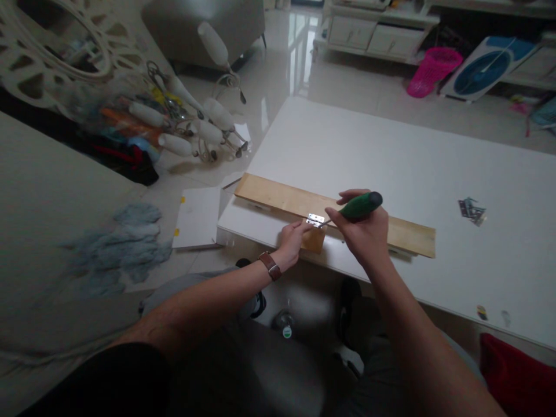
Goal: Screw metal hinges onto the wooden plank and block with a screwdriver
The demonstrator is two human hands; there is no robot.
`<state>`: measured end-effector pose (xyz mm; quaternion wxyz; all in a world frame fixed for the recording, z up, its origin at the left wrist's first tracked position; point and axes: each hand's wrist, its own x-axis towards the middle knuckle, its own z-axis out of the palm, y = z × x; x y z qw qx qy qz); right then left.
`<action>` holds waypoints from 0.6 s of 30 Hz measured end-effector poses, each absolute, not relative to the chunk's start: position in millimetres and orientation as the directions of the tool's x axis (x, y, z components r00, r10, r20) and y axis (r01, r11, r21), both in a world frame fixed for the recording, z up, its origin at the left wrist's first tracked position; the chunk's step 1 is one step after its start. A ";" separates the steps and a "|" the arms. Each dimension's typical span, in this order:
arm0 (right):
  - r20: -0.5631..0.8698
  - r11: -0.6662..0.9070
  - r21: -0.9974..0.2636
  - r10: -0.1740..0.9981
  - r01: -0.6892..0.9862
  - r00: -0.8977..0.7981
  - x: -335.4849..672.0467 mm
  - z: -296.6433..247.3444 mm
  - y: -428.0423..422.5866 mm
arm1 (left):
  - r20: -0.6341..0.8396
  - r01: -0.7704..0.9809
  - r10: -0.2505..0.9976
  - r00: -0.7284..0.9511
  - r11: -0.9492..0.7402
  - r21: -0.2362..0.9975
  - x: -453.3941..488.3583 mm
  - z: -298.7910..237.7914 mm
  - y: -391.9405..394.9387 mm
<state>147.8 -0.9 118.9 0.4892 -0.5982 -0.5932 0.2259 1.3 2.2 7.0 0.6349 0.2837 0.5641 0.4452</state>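
Person wears: 1 brn. wrist strap (270, 266), L arm; 1 blk. sleeve (108, 379), L upper arm, forearm bare; gry. trousers (174, 288); blk./wht. footwear (259, 304).

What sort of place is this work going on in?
Probably a living room in a home: there's a framed mirror, a cabinet with drawers, and what looks like a sofa on the glossy floor.
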 end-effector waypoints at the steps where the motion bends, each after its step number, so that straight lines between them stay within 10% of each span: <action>1: 0.294 0.181 -0.866 0.938 0.465 0.182 148.0 119.8 -1.1 | -0.462 -0.248 0.886 -0.030 0.441 0.863 1.2 7.5 2.2; 18: 0.307 0.186 -0.857 0.933 0.480 0.187 146.6 118.8 0.7 | -0.472 -0.232 0.881 -0.042 0.451 0.862 2.7 8.5 1.5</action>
